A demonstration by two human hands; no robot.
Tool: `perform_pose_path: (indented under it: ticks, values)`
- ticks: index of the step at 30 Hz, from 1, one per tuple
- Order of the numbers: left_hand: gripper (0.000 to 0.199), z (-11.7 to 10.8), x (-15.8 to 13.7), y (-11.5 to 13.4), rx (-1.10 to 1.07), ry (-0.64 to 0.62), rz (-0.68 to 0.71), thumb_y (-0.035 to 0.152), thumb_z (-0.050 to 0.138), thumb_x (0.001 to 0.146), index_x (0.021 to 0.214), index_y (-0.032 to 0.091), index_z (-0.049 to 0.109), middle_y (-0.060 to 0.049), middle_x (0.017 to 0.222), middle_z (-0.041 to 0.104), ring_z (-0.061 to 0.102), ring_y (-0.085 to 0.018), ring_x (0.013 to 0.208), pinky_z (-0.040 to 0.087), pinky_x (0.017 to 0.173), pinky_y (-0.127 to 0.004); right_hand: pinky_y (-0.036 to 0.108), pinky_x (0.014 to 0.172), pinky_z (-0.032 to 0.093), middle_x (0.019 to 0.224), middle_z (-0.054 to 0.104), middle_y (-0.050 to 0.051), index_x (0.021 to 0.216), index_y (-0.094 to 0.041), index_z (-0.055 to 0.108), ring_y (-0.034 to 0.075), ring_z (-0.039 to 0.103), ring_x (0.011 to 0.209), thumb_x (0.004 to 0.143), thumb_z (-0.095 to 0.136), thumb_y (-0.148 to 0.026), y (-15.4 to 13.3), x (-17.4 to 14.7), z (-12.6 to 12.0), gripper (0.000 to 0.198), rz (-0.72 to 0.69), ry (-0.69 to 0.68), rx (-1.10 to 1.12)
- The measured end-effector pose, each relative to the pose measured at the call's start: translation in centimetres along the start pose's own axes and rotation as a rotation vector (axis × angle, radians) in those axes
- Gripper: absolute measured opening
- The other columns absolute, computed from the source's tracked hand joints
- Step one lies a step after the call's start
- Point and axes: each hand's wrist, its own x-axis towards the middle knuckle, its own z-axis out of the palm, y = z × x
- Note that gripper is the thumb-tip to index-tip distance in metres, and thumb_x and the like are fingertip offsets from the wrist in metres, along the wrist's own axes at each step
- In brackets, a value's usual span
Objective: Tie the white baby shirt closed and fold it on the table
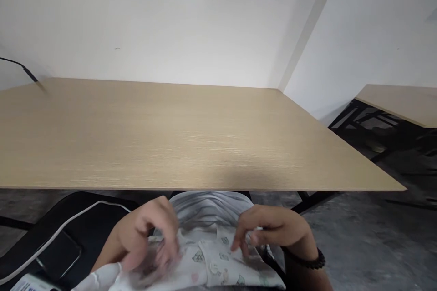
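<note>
A white printed garment (221, 266) with small green and pink figures and a buttoned front lies over my lap, below the table edge. My left hand (153, 232) is above its left part, fingers bent downward. Motion smears those fingertips, so I cannot tell whether they grip the fabric. On the other side, my right hand (273, 227) hovers over or touches the garment, its fingers curved and the thumb apart from the index finger. A dark beaded bracelet (312, 261) circles the right wrist. Grey cloth (211, 204) shows between the hands.
A light wooden table (191, 136) stretches ahead to a white wall (191, 36). To the left sit a black chair (78, 218) and a white cable (58, 232). A black cable (29, 72) reaches the far left corner. Another table (403, 102) stands right.
</note>
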Motion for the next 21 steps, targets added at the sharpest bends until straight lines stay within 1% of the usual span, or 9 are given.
perform_pose_path:
  ticks: [2, 3, 5, 7, 8, 12, 17, 19, 21]
  values:
    - [0.059, 0.5, 1.5, 0.3, 0.107, -0.011, -0.055, 0.074, 0.061, 0.077, 0.092, 0.02, 0.078, -0.007, 0.067, 0.072, 0.066, -0.016, 0.058, 0.052, 0.06, -0.025, 0.029, 0.08, 0.054, 0.091, 0.075, 0.01, 0.122, -0.015, 0.068, 0.017, 0.07, 0.086, 0.102, 0.04, -0.044, 0.6, 1.7, 0.9, 0.045, 0.006, 0.08, -0.064]
    - [0.049, 0.7, 2.1, 0.6, 0.167, -0.063, -0.069, 0.065, 0.064, 0.082, 0.098, 0.021, 0.077, -0.008, 0.077, 0.075, 0.068, -0.018, 0.067, 0.052, 0.067, -0.026, 0.029, 0.081, 0.054, 0.092, 0.074, 0.009, 0.12, -0.016, 0.068, 0.017, 0.069, 0.087, 0.101, 0.044, -0.043, 0.8, 2.5, 1.4, 0.041, -0.011, 0.088, -0.098]
    - [0.04, 1.0, 2.9, 1.0, 0.262, -0.16, -0.115, 0.056, 0.063, 0.088, 0.102, 0.021, 0.075, -0.009, 0.091, 0.075, 0.068, -0.02, 0.081, 0.052, 0.076, -0.028, 0.029, 0.084, 0.053, 0.093, 0.072, 0.008, 0.115, -0.017, 0.069, 0.017, 0.067, 0.089, 0.099, 0.05, -0.041, 0.9, 3.6, 2.2, 0.034, -0.057, 0.068, -0.16]
    - [0.038, 1.1, 3.1, 1.2, 0.295, -0.233, -0.135, 0.053, 0.056, 0.093, 0.103, 0.02, 0.074, -0.009, 0.094, 0.074, 0.067, -0.021, 0.087, 0.051, 0.081, -0.029, 0.029, 0.084, 0.053, 0.096, 0.07, 0.009, 0.109, -0.017, 0.069, 0.017, 0.065, 0.092, 0.099, 0.048, -0.037, 1.0, 4.2, 2.9, 0.03, -0.061, 0.058, -0.206]
    - [0.038, 1.1, 3.1, 1.2, 0.307, -0.236, -0.143, 0.051, 0.053, 0.095, 0.103, 0.02, 0.073, -0.009, 0.094, 0.074, 0.067, -0.021, 0.087, 0.051, 0.081, -0.029, 0.029, 0.086, 0.053, 0.098, 0.068, 0.009, 0.107, -0.017, 0.068, 0.017, 0.064, 0.094, 0.099, 0.046, -0.034, 1.0, 4.5, 3.2, 0.029, -0.043, 0.07, -0.225]
    - [0.04, 1.0, 2.6, 0.6, 0.355, -0.202, -0.186, 0.051, 0.047, 0.097, 0.096, 0.02, 0.071, -0.006, 0.089, 0.073, 0.065, -0.02, 0.082, 0.049, 0.077, -0.028, 0.032, 0.087, 0.052, 0.101, 0.065, 0.008, 0.1, -0.018, 0.065, 0.017, 0.06, 0.095, 0.095, 0.047, -0.025, 1.5, 5.1, 3.8, 0.02, -0.018, 0.14, -0.281]
    - [0.036, 1.2, 2.6, -0.3, 0.253, -0.172, -0.238, 0.05, 0.055, 0.093, 0.092, 0.017, 0.07, -0.006, 0.086, 0.072, 0.062, -0.016, 0.075, 0.045, 0.066, -0.024, 0.026, 0.071, 0.05, 0.082, 0.063, 0.001, 0.087, -0.022, 0.06, 0.015, 0.058, 0.076, 0.093, 0.053, -0.025, 1.6, 5.5, 3.8, 0.01, -0.01, 0.174, -0.246]
    - [0.036, 1.3, 2.7, -0.4, 0.175, -0.092, -0.263, 0.05, 0.058, 0.092, 0.09, 0.016, 0.069, -0.004, 0.079, 0.068, 0.057, -0.013, 0.069, 0.041, 0.061, -0.022, 0.025, 0.067, 0.048, 0.079, 0.062, -0.001, 0.086, -0.022, 0.059, 0.014, 0.057, 0.073, 0.093, 0.056, -0.028, 1.0, 5.4, 3.7, 0.009, 0.045, 0.254, -0.246]
    - [0.036, 1.6, 2.7, -0.3, 0.083, 0.028, -0.299, 0.05, 0.058, 0.092, 0.089, 0.015, 0.067, -0.001, 0.073, 0.063, 0.053, -0.011, 0.065, 0.038, 0.058, -0.022, 0.025, 0.069, 0.047, 0.082, 0.063, -0.001, 0.088, -0.022, 0.058, 0.014, 0.057, 0.076, 0.093, 0.056, -0.027, 0.2, 5.3, 3.7, 0.008, 0.124, 0.378, -0.28]
